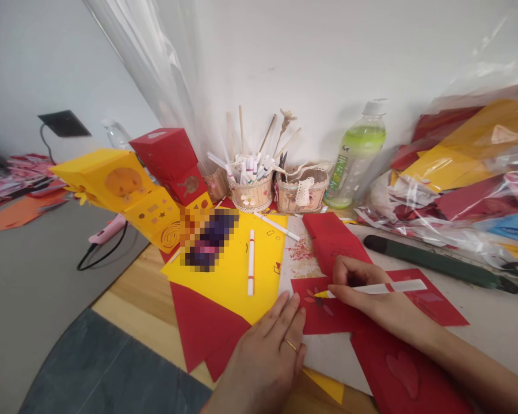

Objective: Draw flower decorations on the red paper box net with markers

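Note:
My right hand (362, 276) is closed around a white marker pen (403, 285) with a yellow tip. That tip touches, or sits just over, a flower drawing (323, 307) on a strip of red paper (313, 326). Flat on the left edge of this strip lies my left hand (270, 345), fingers stretched out and a ring on one of them. Behind the right hand is a folded red paper piece (328, 233). Below its forearm lies another red sheet with a heart shape (401, 371). Part of the strip is hidden under the right hand.
A yellow sheet (224, 293) carries another white marker (251, 264) and a pixelated dark patch. Behind stand a marker basket (252, 195), a second basket (302, 192) and a green drink bottle (356, 155). A dark green tool (431, 261) lies right; yellow (107, 178) and red (168, 161) paper boxes stand left.

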Motion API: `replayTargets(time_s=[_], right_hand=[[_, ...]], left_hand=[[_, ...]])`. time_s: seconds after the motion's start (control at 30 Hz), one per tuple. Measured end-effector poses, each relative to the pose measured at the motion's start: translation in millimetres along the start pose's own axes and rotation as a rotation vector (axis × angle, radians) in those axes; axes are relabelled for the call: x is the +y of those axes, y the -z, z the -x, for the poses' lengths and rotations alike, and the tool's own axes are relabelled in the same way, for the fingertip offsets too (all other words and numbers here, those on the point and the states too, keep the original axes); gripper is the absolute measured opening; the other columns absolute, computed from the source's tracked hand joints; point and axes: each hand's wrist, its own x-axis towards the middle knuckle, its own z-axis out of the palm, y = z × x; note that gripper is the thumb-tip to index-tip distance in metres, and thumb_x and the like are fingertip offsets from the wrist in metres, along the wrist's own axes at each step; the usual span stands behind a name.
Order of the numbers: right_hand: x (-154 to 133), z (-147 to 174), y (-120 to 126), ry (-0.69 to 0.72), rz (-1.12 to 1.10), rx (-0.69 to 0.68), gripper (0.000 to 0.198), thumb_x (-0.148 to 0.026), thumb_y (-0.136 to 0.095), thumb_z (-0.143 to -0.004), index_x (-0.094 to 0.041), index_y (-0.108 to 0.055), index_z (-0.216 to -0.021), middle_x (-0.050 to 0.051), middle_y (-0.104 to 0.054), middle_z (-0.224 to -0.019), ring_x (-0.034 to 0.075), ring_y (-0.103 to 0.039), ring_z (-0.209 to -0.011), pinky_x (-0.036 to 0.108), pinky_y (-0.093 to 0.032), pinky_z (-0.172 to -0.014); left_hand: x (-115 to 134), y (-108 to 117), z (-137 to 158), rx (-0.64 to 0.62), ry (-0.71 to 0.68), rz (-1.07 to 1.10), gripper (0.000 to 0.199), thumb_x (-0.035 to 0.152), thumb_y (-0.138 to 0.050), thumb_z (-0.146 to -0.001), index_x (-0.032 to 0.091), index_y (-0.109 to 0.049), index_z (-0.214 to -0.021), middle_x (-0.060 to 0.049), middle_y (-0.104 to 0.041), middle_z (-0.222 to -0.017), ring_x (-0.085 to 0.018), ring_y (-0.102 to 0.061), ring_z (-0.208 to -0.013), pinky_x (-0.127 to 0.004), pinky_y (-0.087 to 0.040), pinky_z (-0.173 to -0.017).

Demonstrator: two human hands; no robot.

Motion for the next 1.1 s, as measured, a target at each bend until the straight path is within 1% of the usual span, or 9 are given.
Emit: replayTargets(time_s=[0.3,0.43,0.57,0.63,0.7,0.77,0.83,0.97,1.1], right_hand=[[-1,1,0,0.026,-0.031,-0.008,0.027,-0.022,-0.057,-0.073,-0.021,-0.035,-0.057,-0.005,-0.042,-0.055,0.011,-0.037,-0.052,0.025,-0.028,-0.048],[1,1,0,0.025,-0.087,0.004,0.027,-0.021,-0.06,-0.071,-0.02,-0.038,-0.055,-0.005,-0.042,-0.054,0.011,-0.036,-0.052,0.024,-0.027,-0.048],[0,-3,8,0.011,-0.387,0.17,0.028,-0.023,-0.064,-0.072,-0.02,-0.041,-0.057,-0.006,-0.037,-0.052,0.008,-0.027,-0.047,0.024,-0.019,-0.044],[-5,-4,18,0.016,-0.56,0.254,0.03,-0.026,-0.064,-0.075,-0.019,-0.041,-0.056,-0.007,-0.033,-0.049,0.008,-0.022,-0.045,0.025,-0.014,-0.043],[-14,-2,33,0.056,-0.636,0.348,0.034,-0.027,-0.066,-0.075,-0.018,-0.04,-0.053,-0.007,-0.031,-0.047,0.008,-0.021,-0.044,0.026,-0.013,-0.043],[-26,2,47,0.131,-0.648,0.473,0.039,-0.029,-0.068,-0.075,-0.018,-0.038,-0.051,-0.007,-0.028,-0.045,0.007,-0.019,-0.043,0.027,-0.01,-0.041],[-37,10,59,0.18,-0.606,0.524,0.041,-0.03,-0.067,-0.075,-0.018,-0.038,-0.05,-0.007,-0.027,-0.043,0.008,-0.019,-0.042,0.027,-0.011,-0.041],[-50,27,71,0.231,-0.514,0.596,0.033,-0.029,-0.075,-0.068,-0.02,-0.046,-0.054,-0.006,-0.031,-0.041,0.008,-0.021,-0.043,0.028,-0.01,-0.042],[-49,44,76,0.197,-0.533,0.617,0.031,-0.029,-0.077,-0.064,-0.02,-0.049,-0.054,-0.005,-0.03,-0.047,0.009,-0.023,-0.046,0.029,-0.011,-0.043]], left_hand=[[0,-3,1,0.009,-0.004,0.003,0.031,0.017,-0.041,-0.09,0.003,-0.053,-0.115,-0.015,-0.056,-0.123,-0.023,-0.039,-0.126,-0.03,-0.047,-0.096],[1,-3,0,0.03,-0.012,-0.022,0.03,0.016,-0.039,-0.091,0.003,-0.055,-0.113,-0.013,-0.059,-0.12,-0.023,-0.043,-0.123,-0.03,-0.048,-0.095],[1,-1,-2,0.028,-0.009,-0.03,0.03,0.015,-0.036,-0.092,0.003,-0.056,-0.111,-0.013,-0.06,-0.119,-0.023,-0.048,-0.118,-0.029,-0.049,-0.094],[2,1,-3,0.038,-0.014,-0.03,0.03,0.015,-0.036,-0.092,0.003,-0.057,-0.11,-0.013,-0.06,-0.118,-0.023,-0.05,-0.117,-0.03,-0.049,-0.094],[2,3,-3,0.034,-0.018,-0.033,0.029,0.015,-0.037,-0.092,0.002,-0.056,-0.109,-0.015,-0.061,-0.117,-0.023,-0.05,-0.117,-0.03,-0.049,-0.094],[3,6,-4,0.036,-0.017,-0.041,0.029,0.015,-0.036,-0.093,0.0,-0.055,-0.11,-0.016,-0.06,-0.116,-0.023,-0.05,-0.117,-0.031,-0.049,-0.094],[4,9,-3,0.054,-0.011,-0.048,0.03,0.013,-0.035,-0.093,-0.001,-0.053,-0.112,-0.018,-0.06,-0.117,-0.023,-0.051,-0.117,-0.032,-0.05,-0.094],[4,14,-1,0.146,0.005,-0.048,0.028,0.011,-0.038,-0.092,-0.001,-0.053,-0.112,-0.018,-0.062,-0.113,-0.022,-0.055,-0.112,-0.031,-0.051,-0.092],[5,18,3,0.237,0.034,0.008,0.025,0.007,-0.04,-0.09,0.001,-0.054,-0.109,-0.017,-0.065,-0.105,-0.021,-0.06,-0.101,-0.031,-0.054,-0.084]])
